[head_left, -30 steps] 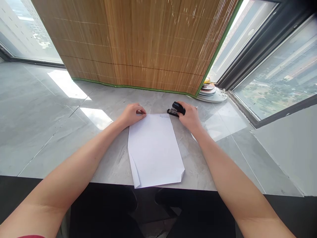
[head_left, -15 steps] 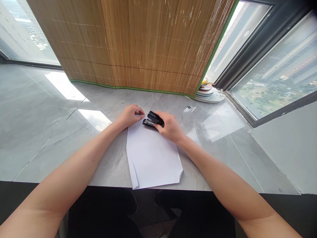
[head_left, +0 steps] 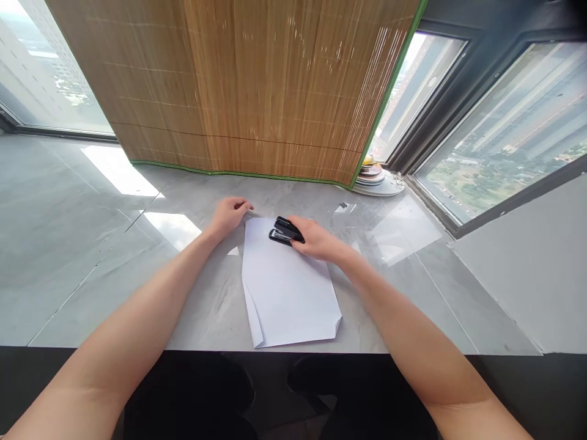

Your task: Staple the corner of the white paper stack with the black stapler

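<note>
My right hand is wrapped round a black stapler, whose jaws stand apart above the upper part of the white paper. The paper lies flat on the grey counter, with its lower left edge and lower right corner folded. Just left of the paper's top left corner is my left hand, off the sheet. Its fingers are curled in with thumb and forefinger together; whether anything small is between them I cannot make out.
A bamboo blind with green edging hangs down to the back of the grey counter. Stacked plates stand at its right end by the window. A small clear wrapper lies right of the stapler.
My left hand has moved left, away from the paper's top corner, which now shows. The right hand still grips the stapler, with its jaws apart. The view has shifted slightly.
</note>
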Demonstrator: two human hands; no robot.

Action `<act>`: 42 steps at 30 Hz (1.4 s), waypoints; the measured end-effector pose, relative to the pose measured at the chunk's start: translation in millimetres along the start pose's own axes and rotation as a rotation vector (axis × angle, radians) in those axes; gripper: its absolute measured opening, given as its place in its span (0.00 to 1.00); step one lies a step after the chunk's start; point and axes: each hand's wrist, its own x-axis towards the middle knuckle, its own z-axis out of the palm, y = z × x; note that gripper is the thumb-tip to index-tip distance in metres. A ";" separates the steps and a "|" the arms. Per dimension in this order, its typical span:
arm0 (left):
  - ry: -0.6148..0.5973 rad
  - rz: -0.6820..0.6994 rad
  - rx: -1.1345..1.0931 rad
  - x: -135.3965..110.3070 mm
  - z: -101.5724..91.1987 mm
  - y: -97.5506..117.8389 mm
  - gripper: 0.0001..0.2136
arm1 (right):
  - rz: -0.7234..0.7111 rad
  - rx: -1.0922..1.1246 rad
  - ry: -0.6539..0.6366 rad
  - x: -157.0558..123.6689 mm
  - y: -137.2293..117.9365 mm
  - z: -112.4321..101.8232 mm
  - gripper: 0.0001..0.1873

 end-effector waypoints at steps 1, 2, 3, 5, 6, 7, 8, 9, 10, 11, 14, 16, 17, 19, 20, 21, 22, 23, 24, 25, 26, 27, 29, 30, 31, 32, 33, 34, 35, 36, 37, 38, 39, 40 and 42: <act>0.007 -0.040 -0.030 0.1 -1.5 0.4 0.14 | 0.030 0.001 -0.009 -2.2 4.6 -5.7 0.11; 0.012 -0.065 -0.050 0.0 -2.8 1.0 0.14 | 0.063 -0.001 -0.011 -4.8 9.3 -11.6 0.11; 0.012 -0.077 -0.057 -0.1 -3.9 1.6 0.14 | 0.095 -0.006 -0.010 -8.0 14.2 -17.8 0.11; 0.001 -0.077 -0.049 -0.6 -5.0 2.9 0.14 | 0.145 -0.027 -0.017 -16.7 23.6 -30.7 0.11; -0.003 -0.075 -0.044 -0.8 -5.0 3.3 0.14 | 0.162 -0.041 -0.023 -22.4 28.4 -37.3 0.11; -0.004 -0.075 -0.042 -1.0 -4.9 3.5 0.13 | 0.179 -0.058 -0.024 -29.3 33.3 -43.8 0.12; -0.003 -0.077 -0.044 -1.2 -4.5 3.5 0.13 | 0.198 -0.078 -0.018 -37.0 38.3 -50.1 0.12; -0.005 -0.078 -0.047 -1.2 -4.1 3.3 0.13 | 0.222 -0.097 -0.007 -45.4 43.5 -55.9 0.13; -0.007 -0.077 -0.049 -1.1 -3.6 2.9 0.13 | 0.248 -0.114 0.007 -53.9 48.6 -61.1 0.14; -0.011 -0.076 -0.049 -0.9 -3.2 2.3 0.13 | 0.271 -0.124 0.019 -62.2 53.5 -65.5 0.15; -0.019 -0.069 -0.049 0.1 -2.5 0.2 0.13 | 0.328 -0.134 0.035 -81.0 64.1 -74.0 0.17; -0.016 -0.059 -0.051 0.6 -2.3 -1.3 0.13 | 0.353 -0.141 0.037 -86.9 67.2 -78.5 0.18; -0.016 -0.056 -0.053 0.9 -2.3 -2.0 0.13 | 0.359 -0.139 0.035 -87.8 68.4 -81.5 0.20; -0.033 -0.065 -0.056 1.0 -2.1 -3.4 0.13 | 0.351 -0.093 -0.004 -86.6 73.1 -90.4 0.26; -0.048 -0.073 -0.058 1.0 -1.9 -3.9 0.13 | 0.339 -0.040 -0.030 -84.6 77.8 -95.9 0.30; -0.060 -0.082 -0.059 0.8 -1.7 -4.3 0.13 | 0.325 0.032 -0.038 -82.1 84.5 -101.4 0.34; -0.068 -0.088 -0.061 0.6 -1.6 -4.4 0.13 | 0.314 0.115 -0.004 -79.1 93.3 -106.4 0.35; -0.070 -0.088 -0.061 0.4 -1.5 -4.3 0.13 | 0.317 0.196 0.092 -76.1 103.9 -110.1 0.33; -0.065 -0.084 -0.062 0.2 -1.6 -4.0 0.13 | 0.340 0.262 0.257 -73.4 115.9 -112.1 0.30; -0.059 -0.079 -0.063 0.0 -1.7 -3.7 0.13 | 0.387 0.298 0.471 -71.3 128.5 -112.3 0.27; -0.055 -0.077 -0.066 -0.1 -1.9 -3.4 0.14 | 0.451 0.309 0.666 -70.1 140.9 -110.7 0.26; -0.050 -0.076 -0.070 -0.2 -2.1 -3.2 0.14 | 0.514 0.311 0.800 -69.9 152.2 -108.0 0.25; -0.043 -0.078 -0.076 0.0 -2.4 -3.3 0.14 | 0.593 0.350 0.925 -71.6 169.8 -101.4 0.24; -0.037 -0.078 -0.078 0.2 -2.4 -3.6 0.15 | 0.603 0.376 0.932 -73.1 175.5 -98.5 0.23; -0.034 -0.077 -0.078 0.4 -2.4 -4.0 0.15 | 0.602 0.396 0.922 -74.5 179.2 -96.5 0.23; -0.033 -0.077 -0.078 0.5 -2.4 -4.5 0.15 | 0.597 0.399 0.903 -75.7 181.3 -95.3 0.22; -0.036 -0.078 -0.080 0.6 -2.4 -4.8 0.15 | 0.593 0.386 0.881 -76.6 182.2 -94.8 0.21; -0.040 -0.082 -0.085 0.5 -2.3 -5.1 0.15 | 0.596 0.367 0.860 -77.0 182.4 -94.9 0.21; -0.044 -0.086 -0.091 0.4 -2.3 -5.1 0.15 | 0.602 0.349 0.845 -77.0 182.2 -95.3 0.20; -0.046 -0.089 -0.098 0.3 -2.4 -4.9 0.16 | 0.607 0.339 0.838 -76.8 181.9 -95.7 0.20; -0.045 -0.089 -0.102 0.0 -2.5 -4.6 0.16 | 0.611 0.331 0.836 -76.5 181.7 -96.1 0.20; -0.040 -0.085 -0.103 -0.2 -2.6 -4.0 0.16 | 0.613 0.320 0.834 -76.2 181.7 -96.4 0.20; -0.032 -0.078 -0.100 -0.4 -2.6 -3.4 0.15 | 0.616 0.303 0.828 -76.0 181.6 -96.4 0.20; -0.026 -0.071 -0.095 -0.6 -2.7 -2.7 0.15 | 0.620 0.283 0.822 -75.9 181.5 -96.4 0.19; -0.023 -0.061 -0.085 -0.9 -2.8 -1.4 0.15 | 0.628 0.245 0.810 -76.0 180.6 -96.3 0.20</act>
